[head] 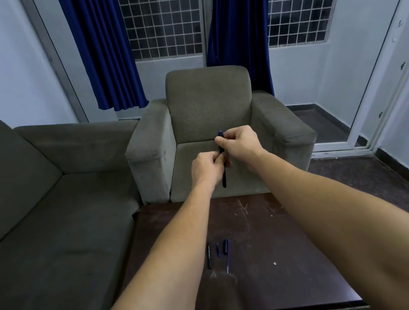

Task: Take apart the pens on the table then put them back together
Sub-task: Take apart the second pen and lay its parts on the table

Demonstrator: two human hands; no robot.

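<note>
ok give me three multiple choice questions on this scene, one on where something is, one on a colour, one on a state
1. Where do the loose pen parts lie?
A. on the armchair seat
B. on the dark table
C. on the sofa

2. What colour are the curtains?
A. blue
B. red
C. white

3. What is the state of the pen in the air?
A. lying untouched on the table
B. held by the left hand alone
C. held by both hands

Answers:
1. B, the small dark pieces rest on the table between the forearms.
2. A, both drapes by the window are deep blue.
3. C, the left hand pinches the barrel low while the right hand pinches its upper end, above the armchair.
</note>
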